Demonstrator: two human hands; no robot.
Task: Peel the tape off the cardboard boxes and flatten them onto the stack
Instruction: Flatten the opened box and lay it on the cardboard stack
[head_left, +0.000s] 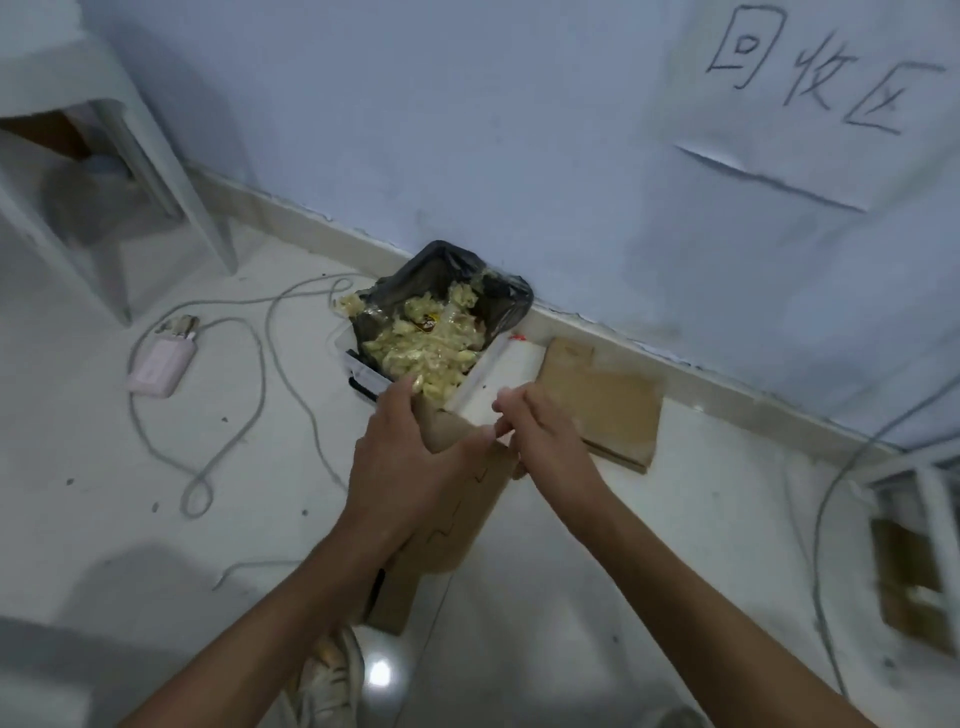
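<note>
I hold a brown cardboard box (467, 509) upright in front of me. My left hand (410, 462) grips its left side, thumb across the front face. My right hand (540, 441) pinches a strip of clear tape (480, 376) that stretches up and away from the box's top edge. A stack of flattened cardboard (608, 400) lies on the floor against the wall, just right of my right hand.
A bin lined with a black bag (441, 317) holds crumpled yellowish tape behind the box. A pink power bank (161, 364) with looping cables lies on the floor at left. More cardboard (909, 577) sits under a rack at right. A white stool (104, 171) stands far left.
</note>
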